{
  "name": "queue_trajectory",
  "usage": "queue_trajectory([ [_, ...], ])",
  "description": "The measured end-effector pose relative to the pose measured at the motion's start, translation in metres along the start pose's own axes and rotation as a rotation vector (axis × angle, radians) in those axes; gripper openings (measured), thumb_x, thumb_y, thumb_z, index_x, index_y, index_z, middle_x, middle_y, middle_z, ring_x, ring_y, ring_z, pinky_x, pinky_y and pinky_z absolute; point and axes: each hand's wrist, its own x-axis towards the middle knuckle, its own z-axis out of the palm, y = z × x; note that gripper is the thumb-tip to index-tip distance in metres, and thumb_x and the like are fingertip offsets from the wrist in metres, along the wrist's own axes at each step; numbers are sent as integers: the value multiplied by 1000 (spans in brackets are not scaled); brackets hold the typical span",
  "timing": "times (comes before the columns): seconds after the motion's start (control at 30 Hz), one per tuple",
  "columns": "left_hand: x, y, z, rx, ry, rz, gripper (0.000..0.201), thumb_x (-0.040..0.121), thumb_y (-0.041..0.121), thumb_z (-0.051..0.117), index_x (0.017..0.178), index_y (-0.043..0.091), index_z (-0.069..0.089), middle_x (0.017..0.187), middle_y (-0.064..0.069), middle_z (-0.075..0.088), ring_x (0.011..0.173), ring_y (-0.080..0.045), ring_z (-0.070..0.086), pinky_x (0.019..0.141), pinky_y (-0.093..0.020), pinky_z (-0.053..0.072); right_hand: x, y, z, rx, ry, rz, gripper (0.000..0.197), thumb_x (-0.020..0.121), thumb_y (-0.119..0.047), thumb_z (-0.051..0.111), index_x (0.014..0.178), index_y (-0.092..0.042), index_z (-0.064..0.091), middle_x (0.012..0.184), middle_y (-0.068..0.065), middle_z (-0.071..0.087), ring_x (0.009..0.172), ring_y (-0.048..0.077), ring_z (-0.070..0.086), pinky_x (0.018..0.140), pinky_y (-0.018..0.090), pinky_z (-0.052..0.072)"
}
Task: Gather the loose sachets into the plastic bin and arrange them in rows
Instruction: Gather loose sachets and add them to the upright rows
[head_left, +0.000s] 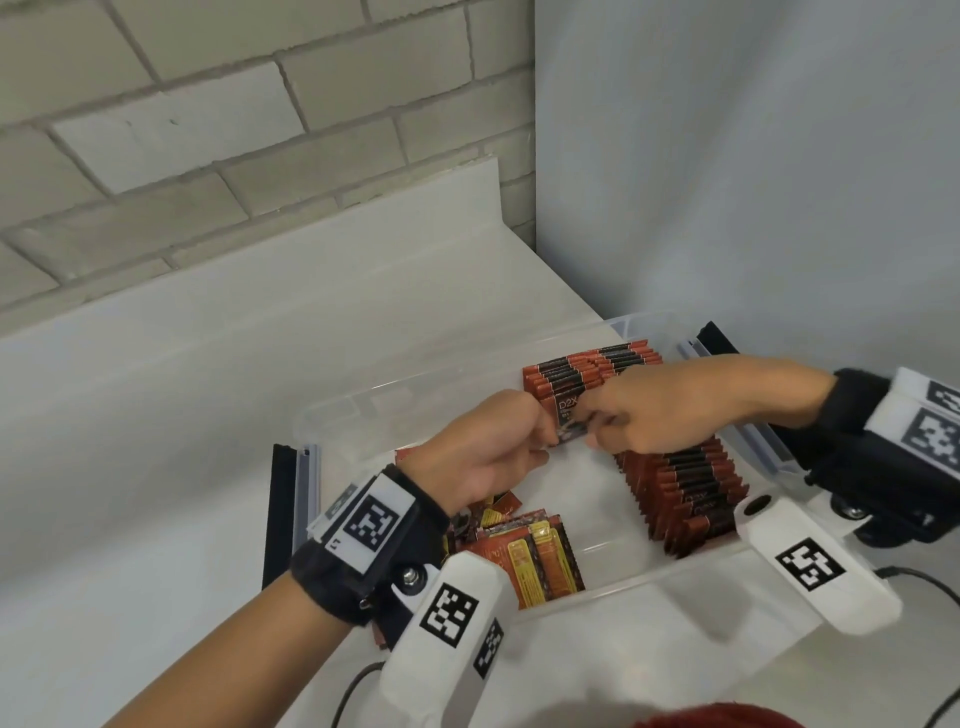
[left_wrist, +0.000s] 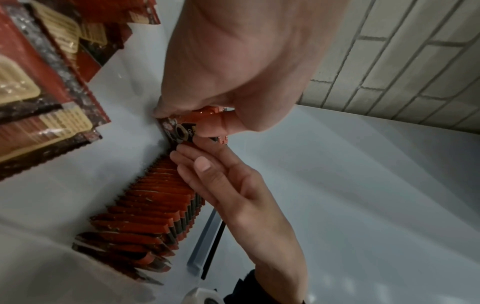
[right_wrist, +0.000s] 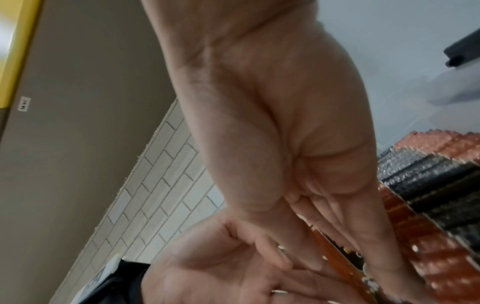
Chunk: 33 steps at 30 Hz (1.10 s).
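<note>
Sachets fill much of the clear plastic bin (head_left: 332, 410) that sits on the white tabletop (head_left: 182, 415) in front of me. One small stack of sachets (head_left: 569, 415) is up between my two hands over the middle of the bin, its printed black face turned toward me. My left hand (head_left: 493, 452) has its grip closed on the stack's left edge, thumb in front and fingers curled behind; the left wrist view shows my thumb pressed on the orange end of the pack. My right hand (head_left: 670, 410) pinches the stack's right edge, fingers bent down over it and fingertips meeting those of the other hand.

Along the far wall of the bin stands a back row of sachets (head_left: 587, 371), on edge and packed tight, orange ends and black bands lined up. A second right-hand row of sachets (head_left: 691, 499) runs down the right side toward me, also on edge, passing under my right wrist. At the near left corner lies a loose pile of sachets (head_left: 530, 556), flat and overlapping at odd angles, showing yellow panels on red; part of it is hidden under my left wrist.

Behind the tabletop is a pale brick wall (head_left: 156, 130), and a black cable (head_left: 924, 582) trails on the tabletop to the right of the bin.
</note>
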Motion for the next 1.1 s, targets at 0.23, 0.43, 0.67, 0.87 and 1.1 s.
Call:
queue_trajectory([
  [0.23, 1, 1, -3, 61, 17, 18, 31, 87, -10, 49, 112, 8, 55, 131, -12, 54, 130, -25, 40, 113, -37, 30, -21, 6, -22, 225, 142, 4, 20, 99, -23, 49, 116, -21, 61, 94, -6, 72, 83, 1, 69, 83, 15, 48],
  [0.43, 2, 1, -8, 51, 41, 38, 32, 87, -9, 51, 118, 0, 52, 140, -12, 48, 136, -24, 34, 115, -37, 27, -31, 14, -43, 166, 314, 111, 28, 100, -11, 43, 122, -17, 58, 98, -2, 70, 84, -1, 62, 76, 11, 43],
  [0.67, 1, -1, -10, 58, 27, 18, 27, 87, -15, 44, 89, 11, 53, 131, -10, 54, 127, -19, 42, 116, -37, 26, -24, 16, -37, 216, 136, 280, 18, 97, -4, 34, 103, 1, 51, 76, 8, 75, 61, 10, 71, 69, 16, 44],
  [0.87, 5, -1, -6, 39, 19, 39, 33, 86, -14, 42, 104, 10, 55, 133, -11, 55, 122, -17, 46, 107, -29, 31, -11, 20, -33, 300, 90, 311, 24, 99, -3, 35, 112, 3, 54, 72, 9, 75, 59, 14, 72, 69, 21, 50],
  [1.1, 3, 4, -2, 33, 14, 61, 39, 85, -16, 39, 112, 9, 53, 129, -13, 58, 119, -19, 50, 94, -23, 38, -13, 21, -36, 388, 122, 302, 24, 101, 0, 33, 109, -2, 56, 53, 0, 68, 47, 8, 66, 58, 18, 49],
])
